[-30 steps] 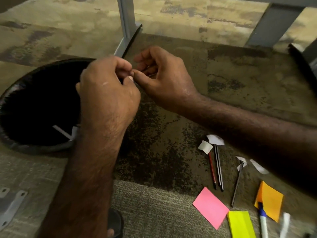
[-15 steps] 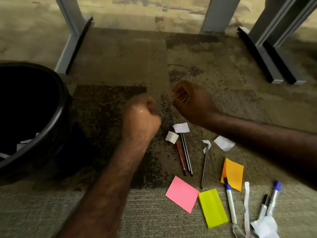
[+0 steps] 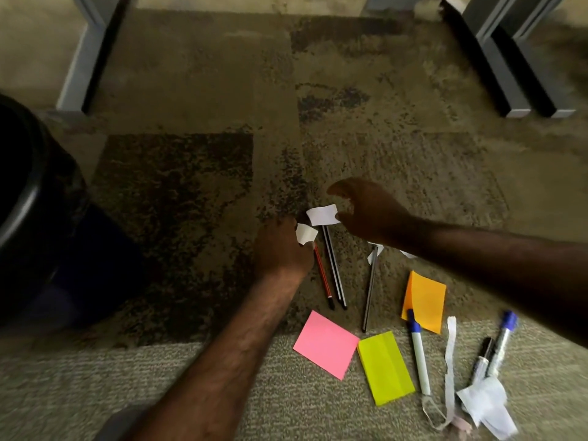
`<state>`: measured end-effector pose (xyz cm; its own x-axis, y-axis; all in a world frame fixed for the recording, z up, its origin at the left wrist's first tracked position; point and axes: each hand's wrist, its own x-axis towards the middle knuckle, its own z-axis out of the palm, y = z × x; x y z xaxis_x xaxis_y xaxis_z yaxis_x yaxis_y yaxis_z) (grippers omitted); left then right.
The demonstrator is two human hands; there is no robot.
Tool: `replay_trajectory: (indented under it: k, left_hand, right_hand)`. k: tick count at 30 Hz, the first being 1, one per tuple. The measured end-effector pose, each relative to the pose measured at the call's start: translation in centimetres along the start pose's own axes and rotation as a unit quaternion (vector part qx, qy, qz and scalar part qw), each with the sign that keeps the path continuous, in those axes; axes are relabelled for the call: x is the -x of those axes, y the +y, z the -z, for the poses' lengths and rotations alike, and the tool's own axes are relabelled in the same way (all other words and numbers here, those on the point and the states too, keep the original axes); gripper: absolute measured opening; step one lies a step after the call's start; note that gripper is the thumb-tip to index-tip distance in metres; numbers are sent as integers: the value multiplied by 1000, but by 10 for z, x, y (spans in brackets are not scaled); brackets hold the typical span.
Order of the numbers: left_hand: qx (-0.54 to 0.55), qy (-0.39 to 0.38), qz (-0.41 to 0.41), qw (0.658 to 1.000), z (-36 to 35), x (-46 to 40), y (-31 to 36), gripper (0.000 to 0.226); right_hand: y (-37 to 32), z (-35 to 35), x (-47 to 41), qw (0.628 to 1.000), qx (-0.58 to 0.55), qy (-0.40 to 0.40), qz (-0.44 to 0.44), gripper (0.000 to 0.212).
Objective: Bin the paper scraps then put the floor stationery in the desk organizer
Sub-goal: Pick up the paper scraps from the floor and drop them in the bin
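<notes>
Two white scraps (image 3: pixel 322 214) lie at the pencils' (image 3: pixel 331 268) upper tips. Left hand (image 3: pixel 281 249) fingers pinched on the smaller one; right hand (image 3: pixel 369 211) spread apart beside the larger. Risk: pencils dragged along, light paper dropped short of the bin (image 3: pixel 25 198).

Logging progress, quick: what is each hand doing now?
Left hand: closed on a small white scrap.
Right hand: open, reaching at a white scrap.

No lettering could be read anywhere on the floor. The sticky notes (image 3: pixel 325 344) and markers (image 3: pixel 419 351) showed none.
</notes>
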<state>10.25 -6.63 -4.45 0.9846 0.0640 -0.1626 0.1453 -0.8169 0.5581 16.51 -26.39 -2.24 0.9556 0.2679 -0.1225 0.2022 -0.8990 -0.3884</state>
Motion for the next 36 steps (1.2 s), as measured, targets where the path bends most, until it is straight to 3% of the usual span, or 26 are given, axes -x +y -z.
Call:
replay_trajectory:
  k: [7, 14, 19, 29, 36]
  left_hand:
    - [-1, -6, -9, 1000, -21, -6, -2, 57]
    - [-14, -1, -17, 1000, -33, -10, -5, 47]
    - [-56, -9, -31, 998, -34, -15, -11, 48]
    - [20, 0, -31, 999, -32, -12, -12, 49]
    - [66, 12, -24, 997, -22, -15, -13, 43]
  right_hand:
    - [16, -23, -12, 997, 37, -62, 12, 63]
    - [28, -41, -23, 996, 44, -71, 32, 71]
    - [26, -42, -26, 993, 71, -82, 54, 58]
    - [15, -38, -23, 990, 108, -67, 68, 38]
    - [9, -34, -29, 992, 118, -36, 22, 24]
